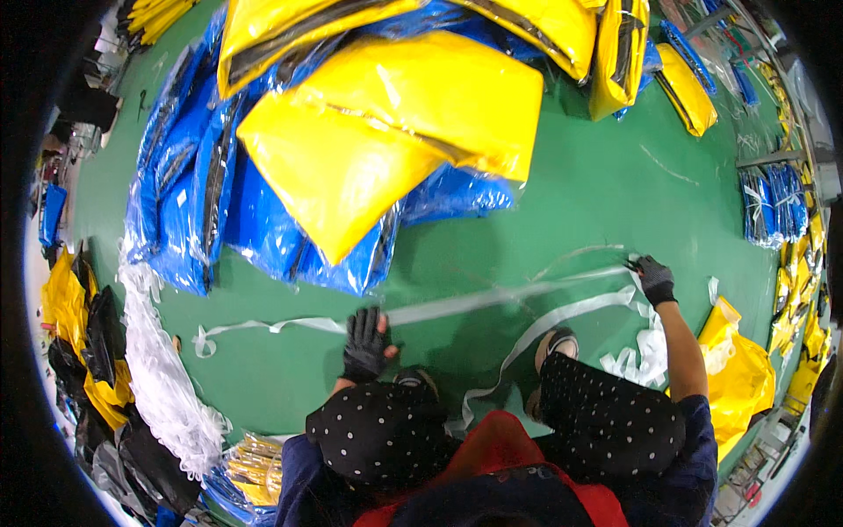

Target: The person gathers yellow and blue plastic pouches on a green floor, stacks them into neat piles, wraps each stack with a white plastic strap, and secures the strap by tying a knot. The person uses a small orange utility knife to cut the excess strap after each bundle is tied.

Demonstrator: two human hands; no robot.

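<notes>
A long white plastic strip (pixel 492 297) runs across the green floor between my hands, slightly blurred. My left hand (pixel 364 345), in a dark grey glove with bare fingertips, lies over the strip with its fingers stretched out and the thumb apart. From there the strip's loose tail curls away to the left. At the right, my right hand (pixel 654 279), gloved alike, has its fingers closed on the strip, which bends back there toward my shoes. Beyond my hands, a folded yellow sheet bundle (pixel 413 114) in clear plastic rests on blue wrapped bundles (pixel 198 184).
A heap of white strips (pixel 162 369) lies at the left, beside yellow and black sheeting (pixel 105 351). A crumpled yellow sheet (pixel 733 373) and a tangle of white strip (pixel 650 347) are near my right arm. Blue tied packs (pixel 773 206) stand farther right.
</notes>
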